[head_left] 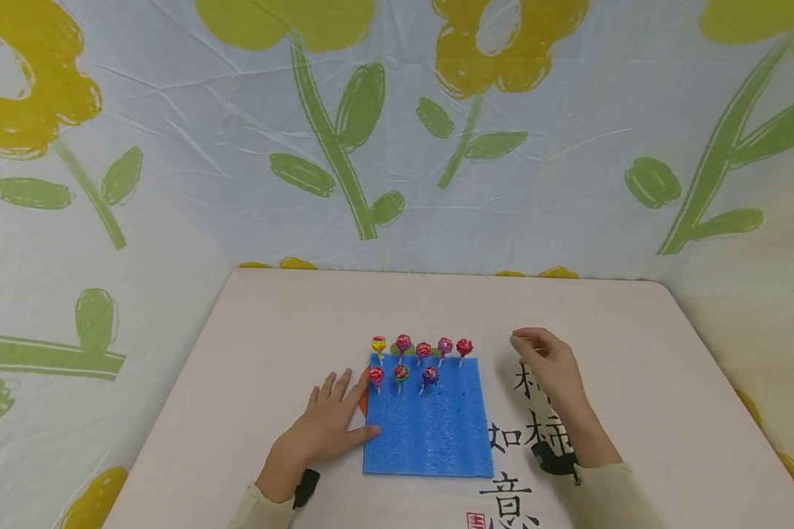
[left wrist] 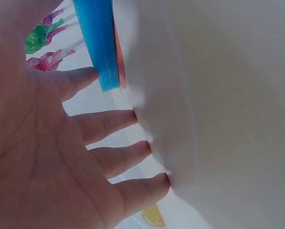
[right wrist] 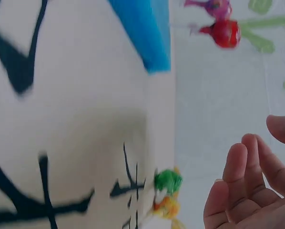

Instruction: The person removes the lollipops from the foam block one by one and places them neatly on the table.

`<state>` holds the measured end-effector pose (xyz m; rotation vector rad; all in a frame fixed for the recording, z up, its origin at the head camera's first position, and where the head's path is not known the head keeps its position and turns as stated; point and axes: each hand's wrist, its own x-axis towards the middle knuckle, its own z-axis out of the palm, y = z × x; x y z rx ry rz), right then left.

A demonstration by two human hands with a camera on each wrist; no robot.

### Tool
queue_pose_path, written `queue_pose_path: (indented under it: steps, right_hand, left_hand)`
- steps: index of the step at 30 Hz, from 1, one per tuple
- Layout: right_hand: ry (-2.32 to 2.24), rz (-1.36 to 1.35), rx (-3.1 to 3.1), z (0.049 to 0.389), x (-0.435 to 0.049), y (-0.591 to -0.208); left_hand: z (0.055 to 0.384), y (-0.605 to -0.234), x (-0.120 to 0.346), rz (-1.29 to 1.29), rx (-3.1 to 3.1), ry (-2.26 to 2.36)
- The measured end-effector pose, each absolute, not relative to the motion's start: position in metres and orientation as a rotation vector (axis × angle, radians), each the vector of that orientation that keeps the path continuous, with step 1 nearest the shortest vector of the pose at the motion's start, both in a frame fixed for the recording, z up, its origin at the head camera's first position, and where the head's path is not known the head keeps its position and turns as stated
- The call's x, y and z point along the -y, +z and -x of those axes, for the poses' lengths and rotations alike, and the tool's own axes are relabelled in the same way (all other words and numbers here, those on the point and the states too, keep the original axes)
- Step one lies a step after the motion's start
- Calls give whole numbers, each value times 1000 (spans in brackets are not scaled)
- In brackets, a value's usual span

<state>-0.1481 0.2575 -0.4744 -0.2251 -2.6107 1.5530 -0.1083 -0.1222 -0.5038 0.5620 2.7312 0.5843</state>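
Observation:
A blue foam board (head_left: 426,433) lies on the table with several wrapped lollipops (head_left: 423,350) standing along its far edge. Three more, including a green one (head_left: 401,373), form a shorter row in front. My left hand (head_left: 327,422) rests spread at the board's left side, thumb on top, index fingertip touching its edge (left wrist: 102,76). To the right of the board, my right hand (head_left: 551,364) hovers over the table. In the right wrist view its fingers (right wrist: 236,164) are loosely bent, thumb apart, nothing between them. Past them are a green lollipop (right wrist: 168,181) and a yellow-orange one (right wrist: 166,206).
Black brush characters (head_left: 505,437) and a red seal mark (head_left: 476,521) are printed on the pale tabletop (head_left: 271,330). Small dark holes (head_left: 463,394) show in the board's second row. A flower-patterned cloth (head_left: 225,147) hangs behind and beside the table.

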Motion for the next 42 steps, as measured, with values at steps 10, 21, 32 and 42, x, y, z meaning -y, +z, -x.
queue_pose_path:
  steps: [10, 21, 32, 42]
  right_hand:
    - [1841, -38, 2417, 131, -227, -484]
    - [2053, -172, 2444, 120, -200, -497]
    - [2157, -262, 2507, 123, -188, -494]
    - [2141, -281, 2603, 129, -171, -494]
  left_hand:
    - [109, -508, 121, -554, -2723, 578]
    - [108, -510, 120, -558, -2707, 573]
    - [114, -512, 118, -565, -2714, 558]
    - [113, -510, 123, -532, -2714, 564]
